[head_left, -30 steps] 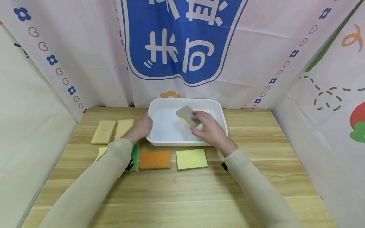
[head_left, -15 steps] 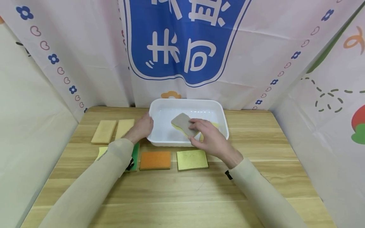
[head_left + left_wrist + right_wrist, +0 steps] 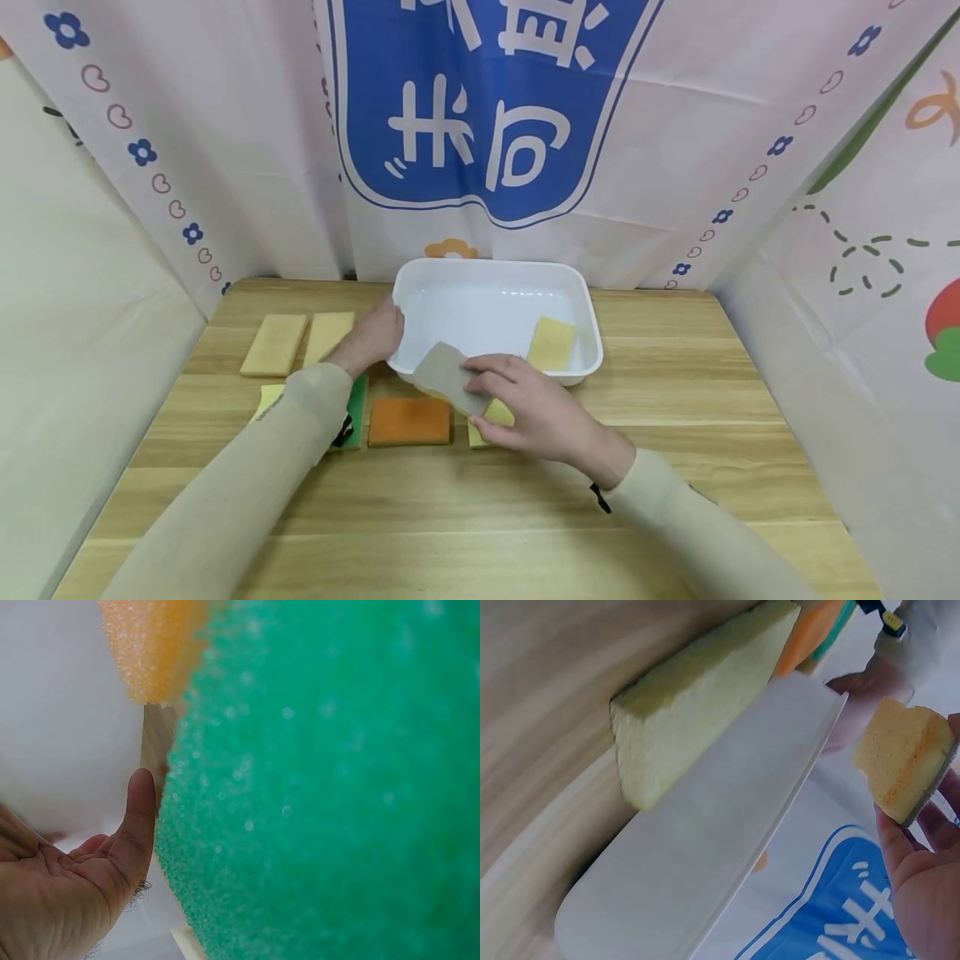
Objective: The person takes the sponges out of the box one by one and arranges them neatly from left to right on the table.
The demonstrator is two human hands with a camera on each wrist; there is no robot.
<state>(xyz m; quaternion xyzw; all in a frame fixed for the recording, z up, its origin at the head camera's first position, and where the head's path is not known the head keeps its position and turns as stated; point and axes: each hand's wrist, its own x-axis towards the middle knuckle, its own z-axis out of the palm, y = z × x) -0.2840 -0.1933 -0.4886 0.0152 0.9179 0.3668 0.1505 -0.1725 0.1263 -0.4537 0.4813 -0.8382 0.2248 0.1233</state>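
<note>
My right hand [image 3: 525, 408] pinches a sponge [image 3: 441, 371] with a grey face and a yellow underside, over the front rim of the white plastic tray [image 3: 480, 312]. In the right wrist view this sponge [image 3: 900, 754] shows its yellow-orange side, the grey layer against my fingers. Below my right hand lies a pale yellow sponge [image 3: 480, 436], partly covered by it. My left hand [image 3: 375, 329] grips the tray's left rim; in the left wrist view its thumb [image 3: 140, 802] lies along the tray's outside. A yellow sponge [image 3: 553, 343] sits in the tray's right end.
In front of the tray lie an orange sponge [image 3: 408, 421] and a green one [image 3: 358, 412], the latter partly under my left forearm. Two cream sponges [image 3: 273, 344] lie at the left, beside a yellow piece [image 3: 267, 400]. A printed curtain [image 3: 255, 150] hangs behind the table.
My right hand has carried the grey-faced sponge from above the tray's inside toward me and left, over the front rim, uncovering the yellow sponge inside. My left hand stays on the rim.
</note>
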